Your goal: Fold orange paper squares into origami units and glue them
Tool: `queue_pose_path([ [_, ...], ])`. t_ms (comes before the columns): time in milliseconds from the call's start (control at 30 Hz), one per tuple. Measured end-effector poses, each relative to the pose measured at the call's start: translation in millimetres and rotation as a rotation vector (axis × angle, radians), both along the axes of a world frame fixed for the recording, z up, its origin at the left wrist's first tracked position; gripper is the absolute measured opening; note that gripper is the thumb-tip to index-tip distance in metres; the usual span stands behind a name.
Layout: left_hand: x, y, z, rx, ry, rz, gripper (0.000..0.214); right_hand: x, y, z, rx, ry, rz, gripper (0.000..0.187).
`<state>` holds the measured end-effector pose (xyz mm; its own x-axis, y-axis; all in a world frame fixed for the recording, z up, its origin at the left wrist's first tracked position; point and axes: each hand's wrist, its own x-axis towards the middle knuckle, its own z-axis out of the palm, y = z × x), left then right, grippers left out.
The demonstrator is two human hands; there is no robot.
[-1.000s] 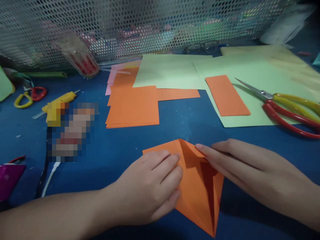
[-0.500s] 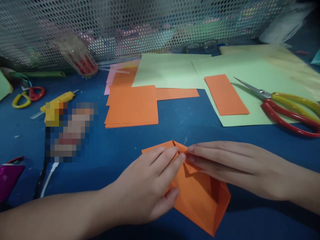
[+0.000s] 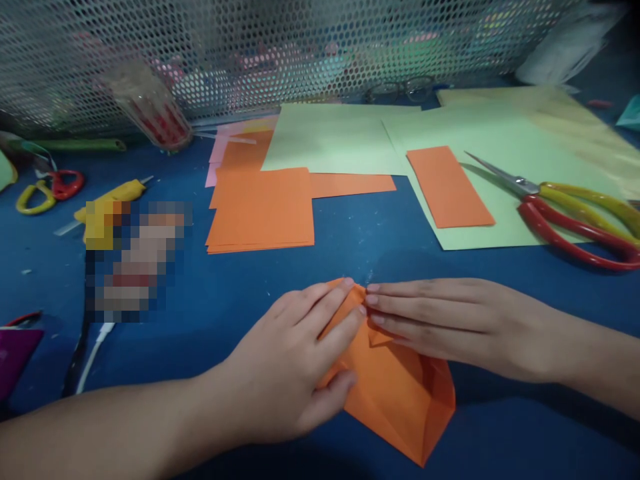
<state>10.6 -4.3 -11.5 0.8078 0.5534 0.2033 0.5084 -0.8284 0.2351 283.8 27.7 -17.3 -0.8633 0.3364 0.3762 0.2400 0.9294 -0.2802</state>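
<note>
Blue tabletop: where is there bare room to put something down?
Bare table lies between the orange stack and the left hand, and between the green sheet and the right hand. The far side, under papers and scissors, is crowded.

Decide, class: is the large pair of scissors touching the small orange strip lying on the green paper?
Apart. The head view shows the scissors tip ending right of the orange strip, with bare green paper between them.

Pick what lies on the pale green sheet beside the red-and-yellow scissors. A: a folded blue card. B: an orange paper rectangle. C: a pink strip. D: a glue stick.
B: an orange paper rectangle lies flat on the pale green sheet, just left of the scissors.
</note>
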Motion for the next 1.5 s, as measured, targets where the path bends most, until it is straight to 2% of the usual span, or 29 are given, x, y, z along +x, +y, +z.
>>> queue_pose_path([
  [133, 1, 0, -0.4, 0.022, -0.009, -0.010, 0.044, -2, 5, 7.4, 0.067, -0.061, 0.056, 0.049],
  [267, 1, 0, -0.5, 0.033, -0.007, -0.014, 0.043, 2, 7, 8.3, 0.056, -0.115, 0.087, 0.045],
  [533, 1, 0, -0.5, 0.031, 0.003, -0.016, 0.042, 2, 1, -8.9, -0.216, 0.001, 0.012, 0.037],
  [733, 0, 0, -1.0, 0.022, -0.020, -0.026, 0.041, -2, 6, 0.5, -0.300, -0.031, 0.031, 0.035],
  [900, 1, -2, -1.6, 0.037, 0.002, -0.014, 0.041, -4, 6, 3.3, -0.406, 0.006, -0.021, 0.035],
  [1000, 2, -3, -0.8, 0.060, 0.024, -0.007, 0.041, -2, 4, -1.5, -0.388, -0.023, -0.024, 0.036],
  [1167, 2, -4, -0.5, 0.080, 0.015, 0.000, 0.039, 3, 2, -12.7, -0.236, -0.048, 0.034, 0.039],
  [1333, 0, -2, -10.0, 0.057, -0.023, 0.019, 0.042, 1, 5, -6.1, -0.171, -0.065, 0.049, 0.041],
  [1500, -1, -3, -14.9, 0.029, -0.015, 0.026, 0.044, -4, 7, 1.4, -0.262, -0.030, 0.023, 0.038],
])
